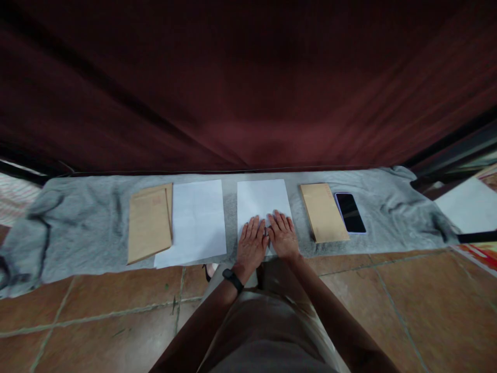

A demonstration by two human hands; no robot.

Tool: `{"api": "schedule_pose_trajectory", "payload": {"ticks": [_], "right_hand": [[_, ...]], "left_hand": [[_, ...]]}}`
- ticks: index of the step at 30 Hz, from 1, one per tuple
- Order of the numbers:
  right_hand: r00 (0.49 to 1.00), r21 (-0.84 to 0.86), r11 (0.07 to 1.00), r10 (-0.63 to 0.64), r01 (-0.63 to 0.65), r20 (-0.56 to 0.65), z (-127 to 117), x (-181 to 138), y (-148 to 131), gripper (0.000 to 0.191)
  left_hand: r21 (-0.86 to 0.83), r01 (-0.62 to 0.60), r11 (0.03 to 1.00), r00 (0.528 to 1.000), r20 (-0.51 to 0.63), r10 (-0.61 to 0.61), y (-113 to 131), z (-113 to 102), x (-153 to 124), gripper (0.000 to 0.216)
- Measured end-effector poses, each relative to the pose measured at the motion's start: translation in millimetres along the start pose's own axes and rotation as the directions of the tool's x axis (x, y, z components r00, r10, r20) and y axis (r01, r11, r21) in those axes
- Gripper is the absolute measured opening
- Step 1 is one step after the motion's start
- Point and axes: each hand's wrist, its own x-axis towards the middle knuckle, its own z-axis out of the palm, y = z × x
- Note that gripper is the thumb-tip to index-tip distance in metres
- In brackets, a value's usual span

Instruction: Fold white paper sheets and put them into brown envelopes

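A white sheet of paper [261,197] lies flat in front of me on a grey cloth. My left hand [251,243] rests palm down on its near part, fingers stretched out. Beside it, my right hand [283,235] also lies flat on the sheet, fingers slightly spread, the two thumbs close together. Neither hand holds anything. To the left is a larger area of white paper [199,220], partly under a few brown envelopes [149,225]. Right of my hands lies another brown envelope [324,212], possibly a stack.
A phone [350,213] with a dark screen touches the right envelope's side. The grey cloth [392,207] covers a long narrow surface. Behind it hangs a dark red curtain [272,103]. Tiled floor [128,311] shows below the near edge. A white board-like piece [469,204] stands at far right.
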Motion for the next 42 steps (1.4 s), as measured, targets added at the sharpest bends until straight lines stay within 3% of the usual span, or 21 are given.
{"api": "schedule_pose_trajectory", "payload": {"ticks": [7,11,16,23,26,33,42], "right_hand": [[0.998,0.008,0.998,0.063,-0.062,-0.021,-2.7,13.7,11.8,0.051],[1.0,0.028,1.0,-0.006,0.006,0.001,-3.1,33.0,6.1,0.05],[0.999,0.016,0.999,-0.047,0.047,0.01,7.5,59.1,2.8,0.049],[0.997,-0.004,0.999,0.048,-0.048,-0.056,12.6,73.4,24.8,0.052],[0.996,-0.011,0.998,0.068,-0.069,-0.063,12.5,87.0,24.5,0.051],[0.999,-0.042,0.999,-0.029,0.028,-0.018,21.0,128.2,19.9,0.049],[0.994,-0.059,0.994,0.087,-0.091,-0.067,25.3,137.2,35.5,0.053]], "left_hand": [[-0.017,0.012,1.0,1.0,-0.013,-0.012,0.0,1.5,2.0,0.059],[-0.018,0.006,1.0,0.999,-0.044,-0.007,-2.1,4.3,19.2,0.057],[-0.022,0.061,0.998,0.997,-0.052,-0.062,-21.4,5.2,49.9,0.057],[-0.033,0.127,0.991,0.985,-0.109,-0.13,-45.8,5.9,56.3,0.061],[-0.035,0.098,0.995,0.988,-0.118,-0.101,-44.7,5.9,73.8,0.06],[-0.053,0.036,0.998,0.998,-0.042,-0.038,-51.0,8.8,129.4,0.057],[-0.053,0.031,0.998,0.998,-0.055,-0.034,-64.6,17.4,134.0,0.058]]}}
